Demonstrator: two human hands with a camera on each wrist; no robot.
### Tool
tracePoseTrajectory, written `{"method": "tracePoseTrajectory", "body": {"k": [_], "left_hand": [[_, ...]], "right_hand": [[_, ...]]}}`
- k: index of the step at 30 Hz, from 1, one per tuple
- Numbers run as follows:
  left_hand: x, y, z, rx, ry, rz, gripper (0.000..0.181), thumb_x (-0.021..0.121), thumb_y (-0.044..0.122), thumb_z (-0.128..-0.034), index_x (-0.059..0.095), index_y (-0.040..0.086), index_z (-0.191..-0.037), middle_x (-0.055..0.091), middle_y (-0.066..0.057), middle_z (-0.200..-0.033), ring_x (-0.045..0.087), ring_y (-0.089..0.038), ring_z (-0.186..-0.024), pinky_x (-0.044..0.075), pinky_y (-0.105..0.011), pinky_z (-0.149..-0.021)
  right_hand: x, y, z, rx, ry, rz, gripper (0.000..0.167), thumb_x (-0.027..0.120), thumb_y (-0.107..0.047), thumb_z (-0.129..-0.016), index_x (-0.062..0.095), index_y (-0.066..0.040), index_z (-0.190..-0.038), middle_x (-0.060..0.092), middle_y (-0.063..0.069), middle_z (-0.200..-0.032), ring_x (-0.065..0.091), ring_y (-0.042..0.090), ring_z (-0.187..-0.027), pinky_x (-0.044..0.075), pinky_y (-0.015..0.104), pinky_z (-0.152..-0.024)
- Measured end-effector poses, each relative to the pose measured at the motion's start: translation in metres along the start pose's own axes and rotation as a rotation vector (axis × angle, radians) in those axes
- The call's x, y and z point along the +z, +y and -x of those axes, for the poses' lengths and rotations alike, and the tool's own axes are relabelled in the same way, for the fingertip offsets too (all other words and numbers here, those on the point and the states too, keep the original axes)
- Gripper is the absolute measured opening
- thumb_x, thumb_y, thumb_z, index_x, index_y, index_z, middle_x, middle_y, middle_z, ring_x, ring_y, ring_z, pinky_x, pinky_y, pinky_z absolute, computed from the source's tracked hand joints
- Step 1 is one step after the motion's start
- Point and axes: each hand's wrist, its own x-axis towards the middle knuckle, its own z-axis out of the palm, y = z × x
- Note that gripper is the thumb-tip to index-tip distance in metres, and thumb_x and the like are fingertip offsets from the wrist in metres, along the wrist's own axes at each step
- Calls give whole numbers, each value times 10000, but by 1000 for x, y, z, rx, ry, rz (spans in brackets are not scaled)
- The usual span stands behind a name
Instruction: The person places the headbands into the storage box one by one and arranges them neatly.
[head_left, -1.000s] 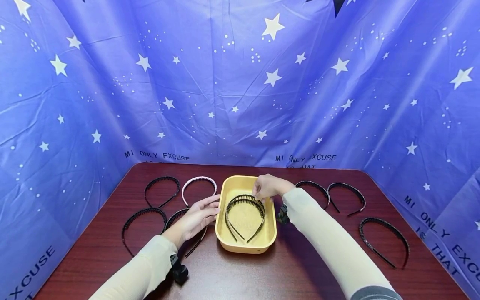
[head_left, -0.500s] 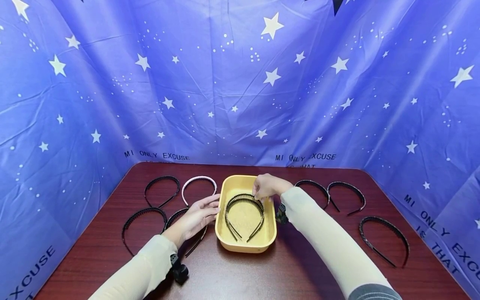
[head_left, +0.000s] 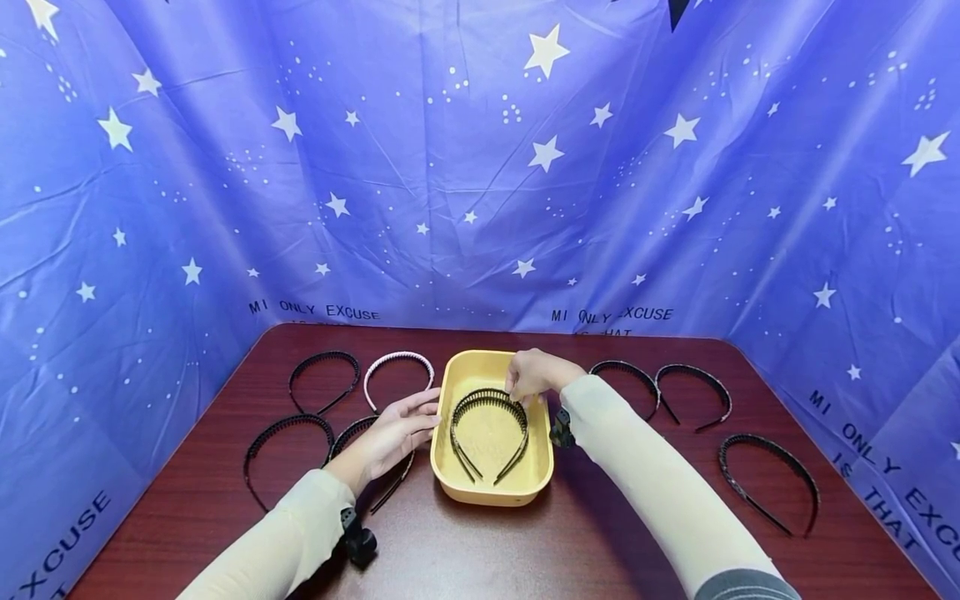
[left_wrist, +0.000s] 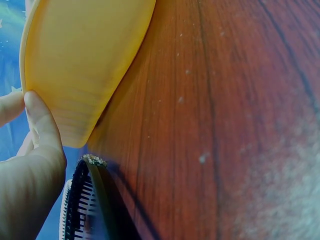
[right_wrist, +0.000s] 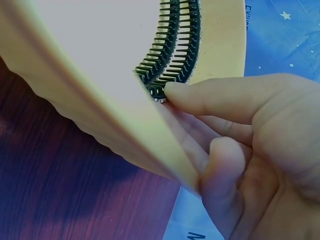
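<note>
Two dark toothed headbands [head_left: 491, 394] lie nearly nested in a yellow plastic bin [head_left: 491, 494] at the table's middle. Into the bin's far right part reaches my right hand [head_left: 538, 372]. Its thumb and fingers pinch the top of a headband [right_wrist: 157, 91], seen close in the right wrist view, while a lower finger touches the bin's rim. My left hand [head_left: 392, 439] touches the bin's left rim with extended fingers; in the left wrist view a fingertip [left_wrist: 34, 102] rests on the outer wall. Under that hand lies another dark headband [head_left: 401, 483], partly hidden.
Left of the bin lie a pink-white headband [head_left: 397, 357] and dark headbands [head_left: 324, 357], [head_left: 288, 421]. On the right are several more, including a dark headband [head_left: 772, 443] near the side edge. A blue star-printed cloth [head_left: 465, 183] surrounds the brown table [head_left: 420, 550].
The lower ends of the headbands in the bin have shifted slightly and now line up more closely. Both hands have stayed almost in place.
</note>
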Motion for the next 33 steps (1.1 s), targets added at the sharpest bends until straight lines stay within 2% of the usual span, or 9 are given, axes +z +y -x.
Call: {"method": "tracePoseTrajectory", "body": {"k": [5,11,25,33], "left_hand": [[0,0,0,0,0,-6,627,550,-46,-970,265,-79,-1527,505,-254,-1321,616,-192,-1075,537,-294,-931],[0,0,0,2,4,5,628,550,-51,-966,266,-84,-1525,542,-195,-1265,614,-183,-1076,528,-294,-950],[-1,-1,0,9,1,16,632,542,-64,-961,256,-96,-1524,553,-169,-1240,612,-181,-1081,520,-306,-973],[-1,0,-1,10,0,10,617,537,-63,-968,264,-93,-1521,550,-166,-1235,617,-173,-1063,530,-285,-945]], "right_hand": [[0,-1,0,15,4,15,88,770,-66,-850,693,-97,-820,708,39,-687,652,121,-547,512,233,-446],[2,-1,-1,40,4,14,84,760,-69,-849,693,-100,-808,709,40,-679,666,124,-565,519,245,-450],[0,-4,2,45,-11,0,82,733,-105,-862,701,-118,-788,696,23,-654,650,97,-571,523,240,-477],[3,-2,-2,50,2,25,61,765,-118,-856,708,-137,-848,711,33,-690,674,110,-602,502,240,-465]]}}
